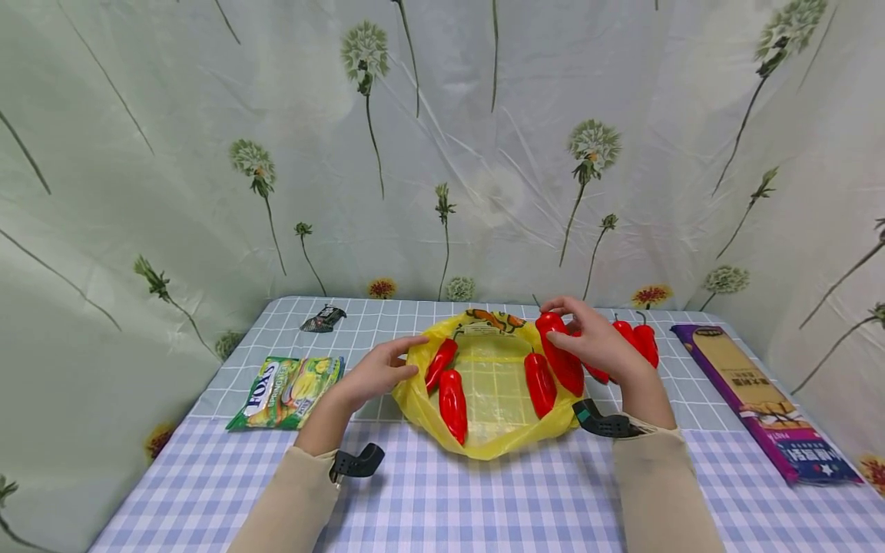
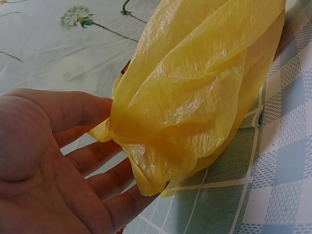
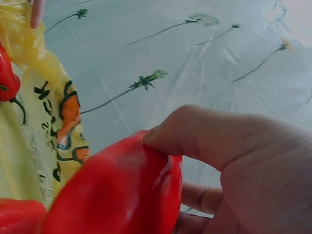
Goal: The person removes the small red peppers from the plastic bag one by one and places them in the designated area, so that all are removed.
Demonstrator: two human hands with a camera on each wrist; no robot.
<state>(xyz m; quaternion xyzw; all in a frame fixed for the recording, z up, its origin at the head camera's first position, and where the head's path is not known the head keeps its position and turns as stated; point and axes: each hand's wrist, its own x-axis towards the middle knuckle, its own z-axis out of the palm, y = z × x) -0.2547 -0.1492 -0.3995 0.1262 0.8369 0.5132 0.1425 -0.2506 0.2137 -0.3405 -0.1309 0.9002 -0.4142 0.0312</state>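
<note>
A yellow plastic bag (image 1: 429, 426) lies spread with its mouth up in the head view. Three red peppers lie inside it: two on the left, including one pepper (image 1: 452, 405) near the front, and another pepper (image 1: 540, 384) on the right. My left hand (image 1: 376, 375) pinches the bag's left rim between thumb and fingers, and the left wrist view shows the crumpled bag wall (image 2: 190, 97) there. Over the bag's right rim, my right hand (image 1: 600, 342) holds a large glossy red pepper (image 1: 561, 359) between thumb and fingers. Its lower end is cut off in the right wrist view.
More red peppers (image 1: 645, 342) lie behind the right hand, partly hidden. A long purple pasta packet (image 1: 767, 399) is at the right. Left of the bag are a green FOX'S packet (image 1: 286, 392) and a small dark wrapper (image 1: 323, 319). A flowered curtain (image 1: 484, 169) hangs behind the table.
</note>
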